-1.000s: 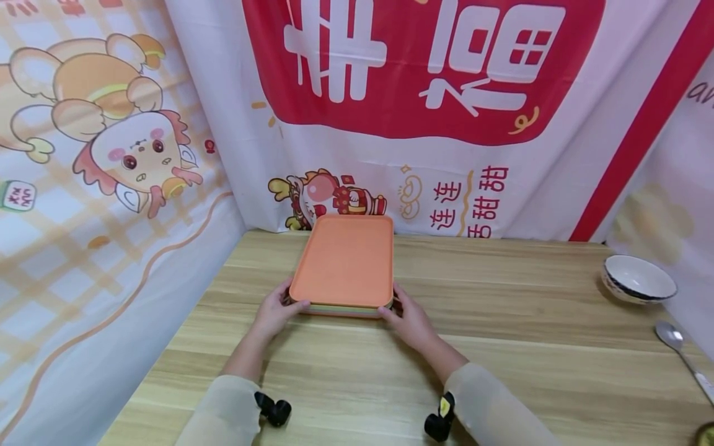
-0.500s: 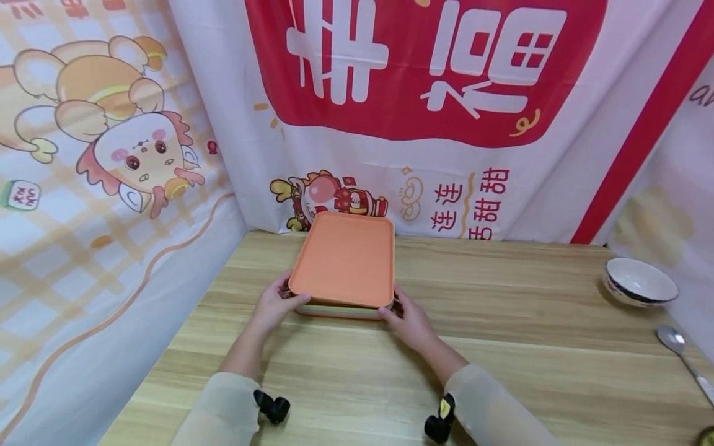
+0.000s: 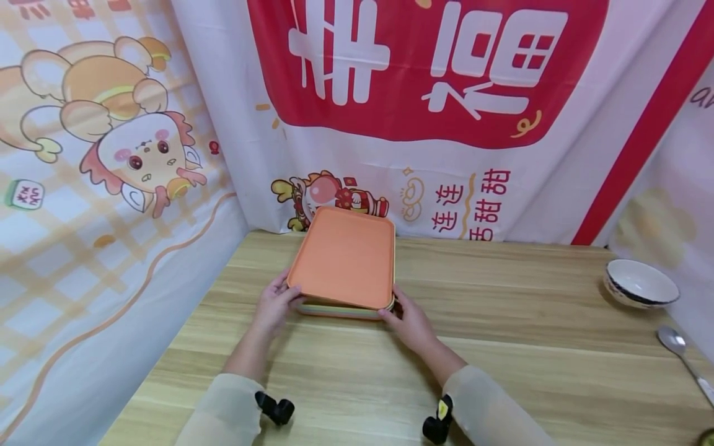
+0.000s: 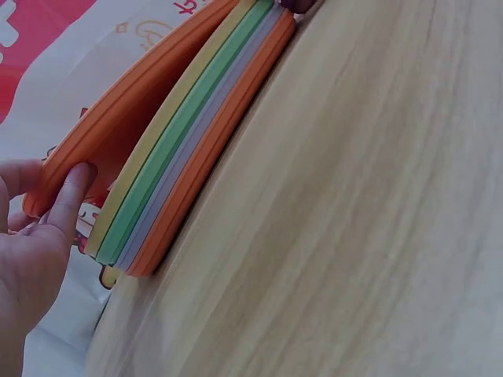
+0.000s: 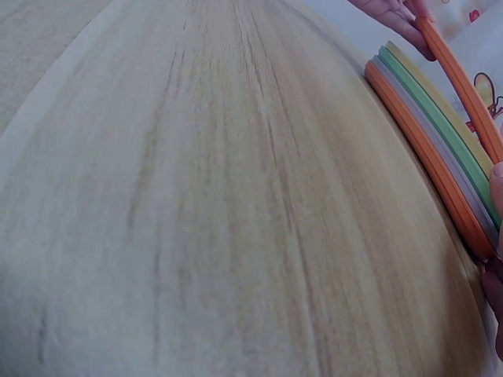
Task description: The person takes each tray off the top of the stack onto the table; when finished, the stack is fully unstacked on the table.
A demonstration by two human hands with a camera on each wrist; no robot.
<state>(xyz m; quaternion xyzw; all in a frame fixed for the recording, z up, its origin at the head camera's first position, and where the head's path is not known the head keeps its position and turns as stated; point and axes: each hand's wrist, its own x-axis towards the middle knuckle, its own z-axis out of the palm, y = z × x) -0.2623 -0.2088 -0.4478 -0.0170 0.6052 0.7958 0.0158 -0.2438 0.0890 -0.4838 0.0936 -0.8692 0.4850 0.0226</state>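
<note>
A rectangular orange tray (image 3: 346, 257) tops a stack of trays (image 4: 169, 157) near the back of the table. Below it, the left wrist view shows yellow, green, purple and orange layers. My left hand (image 3: 274, 306) pinches the top tray's near left corner between thumb and fingers. That corner is raised, leaving a wedge-shaped gap over the yellow tray (image 5: 428, 86). At the near right corner, my right hand (image 3: 413, 322) grips the stack, its thumb at the front edge and its fingers along the side. Most of the right hand falls outside its own wrist view.
A white bowl with a dark-patterned outside (image 3: 641, 284) stands at the far right, with a metal spoon (image 3: 672, 339) nearer on the same side. Part of a small round object (image 3: 707, 437) shows at the lower right corner. Printed cloths (image 3: 418, 179) hang behind the wooden table (image 3: 502, 310).
My left hand has risen with the top tray's left corner, so the tray now tilts and a gap has opened under it. My right hand has stayed at the stack's right corner.
</note>
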